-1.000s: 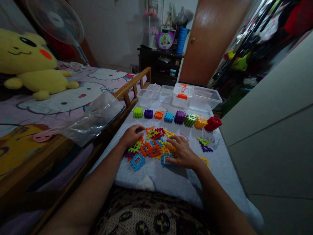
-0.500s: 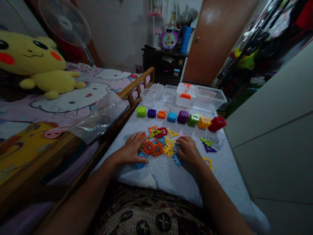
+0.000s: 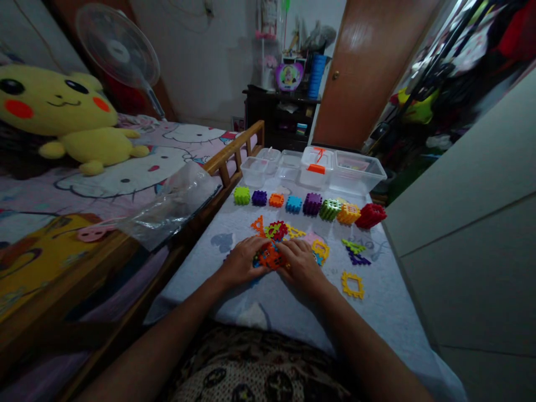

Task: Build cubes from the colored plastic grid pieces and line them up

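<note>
My left hand [image 3: 243, 261] and my right hand [image 3: 304, 268] are cupped round a small heap of orange interlocking plastic tiles [image 3: 271, 257], fingers bent over it from both sides. Bits of blue show under and beside the orange; the hands hide the rest. Just beyond my fingertips lie an orange triangle piece [image 3: 258, 226], a red tile [image 3: 281, 229] with a lime-green triangle on it, and a yellow triangle piece [image 3: 296, 231]. Right of my right hand sits a yellow frame tile [image 3: 320, 249] over a blue piece.
Stacked tiles form a row by colour, from lime green [image 3: 242, 196] to red [image 3: 371, 215]. Clear plastic boxes [image 3: 358, 174] stand behind. At right lie a green triangle [image 3: 354, 246], a purple triangle [image 3: 358, 258] and a yellow square frame [image 3: 352, 285]. A wooden bed rail [image 3: 234, 151] borders the left.
Both hands have moved inward, closing from the heap's two sides onto the orange tiles. The spread pieces are now bunched together, and a yellow frame with blue shows right of my right hand.
</note>
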`<state>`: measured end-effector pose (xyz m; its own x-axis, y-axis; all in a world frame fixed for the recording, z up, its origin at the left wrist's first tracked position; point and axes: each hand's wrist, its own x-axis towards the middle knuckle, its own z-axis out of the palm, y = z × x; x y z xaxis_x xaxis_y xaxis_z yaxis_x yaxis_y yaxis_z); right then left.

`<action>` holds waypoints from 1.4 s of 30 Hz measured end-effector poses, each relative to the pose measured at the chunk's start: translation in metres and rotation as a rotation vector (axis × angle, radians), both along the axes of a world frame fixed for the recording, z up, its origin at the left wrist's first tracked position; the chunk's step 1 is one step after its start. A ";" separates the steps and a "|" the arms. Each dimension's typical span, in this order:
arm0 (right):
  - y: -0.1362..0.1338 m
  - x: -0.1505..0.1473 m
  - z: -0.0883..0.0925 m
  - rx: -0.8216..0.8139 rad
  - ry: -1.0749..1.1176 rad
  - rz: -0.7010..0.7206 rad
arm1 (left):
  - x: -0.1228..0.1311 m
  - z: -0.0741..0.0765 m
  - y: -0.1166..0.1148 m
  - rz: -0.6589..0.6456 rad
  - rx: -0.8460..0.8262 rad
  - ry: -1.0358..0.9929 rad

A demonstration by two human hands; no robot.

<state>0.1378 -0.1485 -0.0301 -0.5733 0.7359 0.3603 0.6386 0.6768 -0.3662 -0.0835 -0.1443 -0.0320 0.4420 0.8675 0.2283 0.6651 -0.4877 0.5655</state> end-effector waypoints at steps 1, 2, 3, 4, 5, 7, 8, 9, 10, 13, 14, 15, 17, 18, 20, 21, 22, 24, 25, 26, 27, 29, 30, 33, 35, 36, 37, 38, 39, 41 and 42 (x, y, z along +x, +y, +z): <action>0.001 0.002 -0.001 -0.004 0.005 -0.016 | 0.004 0.001 0.001 -0.019 -0.006 -0.018; 0.003 0.004 -0.002 -0.004 0.013 -0.037 | 0.007 0.003 0.003 -0.036 -0.011 -0.034; 0.004 0.008 -0.003 -0.004 0.023 -0.061 | 0.010 0.004 0.005 -0.046 -0.014 -0.048; 0.006 0.012 -0.004 0.000 0.038 -0.086 | 0.013 0.005 0.007 -0.052 -0.014 -0.057; 0.007 0.016 -0.004 0.006 0.057 -0.106 | 0.016 0.006 0.009 -0.051 -0.012 -0.065; 0.010 0.024 -0.005 0.015 0.112 -0.137 | 0.020 0.008 0.013 -0.035 -0.001 -0.071; 0.011 0.027 -0.005 0.014 0.146 -0.150 | 0.022 0.008 0.015 -0.025 0.007 -0.071; 0.013 0.030 -0.005 0.006 0.181 -0.163 | 0.023 0.009 0.016 -0.016 0.015 -0.066; 0.014 0.033 -0.005 -0.006 0.215 -0.177 | 0.024 0.008 0.018 -0.007 0.024 -0.059; 0.017 0.039 -0.005 -0.042 0.294 -0.220 | 0.023 0.006 0.021 0.038 0.051 -0.023; 0.017 0.040 -0.004 -0.051 0.314 -0.230 | 0.023 0.004 0.021 0.050 0.054 -0.012; 0.017 0.042 -0.004 -0.062 0.333 -0.234 | 0.022 0.003 0.021 0.056 0.054 -0.002; 0.017 0.044 -0.003 -0.092 0.367 -0.233 | 0.022 0.002 0.020 0.053 0.041 0.013; 0.017 0.046 -0.003 -0.108 0.380 -0.231 | 0.022 0.002 0.019 0.049 0.030 0.021; 0.018 0.048 -0.002 -0.130 0.397 -0.239 | 0.022 0.003 0.018 0.049 0.014 0.042; 0.018 0.048 -0.002 -0.134 0.401 -0.252 | 0.022 0.003 0.017 0.053 0.011 0.058; 0.018 0.049 -0.003 -0.133 0.403 -0.265 | 0.023 0.004 0.017 0.061 0.012 0.078; 0.018 0.048 -0.003 -0.124 0.403 -0.278 | 0.024 0.005 0.016 0.080 0.024 0.129; 0.018 0.048 -0.003 -0.114 0.397 -0.275 | 0.025 0.005 0.016 0.088 0.032 0.155; 0.017 0.047 -0.004 -0.099 0.385 -0.268 | 0.026 0.005 0.016 0.095 0.040 0.178; 0.017 0.046 -0.004 -0.079 0.367 -0.260 | 0.027 0.004 0.017 0.100 0.047 0.196; 0.015 0.043 -0.004 -0.040 0.310 -0.240 | 0.029 0.003 0.017 0.101 0.059 0.211; 0.014 0.042 -0.004 -0.026 0.276 -0.230 | 0.030 0.003 0.017 0.101 0.067 0.209; 0.013 0.038 -0.005 -0.014 0.206 -0.224 | 0.030 0.003 0.018 0.129 0.109 0.183; 0.014 0.036 -0.006 -0.011 0.195 -0.253 | 0.029 0.004 0.020 0.173 0.145 0.163; 0.015 0.036 -0.006 -0.008 0.195 -0.271 | 0.028 0.006 0.020 0.196 0.160 0.151; 0.016 0.036 -0.007 -0.005 0.196 -0.286 | 0.027 0.007 0.021 0.215 0.174 0.137; 0.017 0.036 -0.007 -0.005 0.197 -0.295 | 0.027 0.009 0.020 0.229 0.184 0.122; 0.017 0.037 -0.007 -0.006 0.198 -0.299 | 0.028 0.011 0.020 0.235 0.191 0.107; 0.018 0.037 -0.007 -0.016 0.208 -0.291 | 0.031 0.016 0.017 0.209 0.195 0.082; 0.018 0.037 -0.006 -0.022 0.218 -0.284 | 0.034 0.019 0.015 0.180 0.193 0.073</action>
<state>0.1748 -0.1301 -0.0364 -0.2560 0.8636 0.4343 0.7052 0.4741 -0.5271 -0.0492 -0.1295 -0.0132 0.3057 0.8774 0.3698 0.7866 -0.4516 0.4212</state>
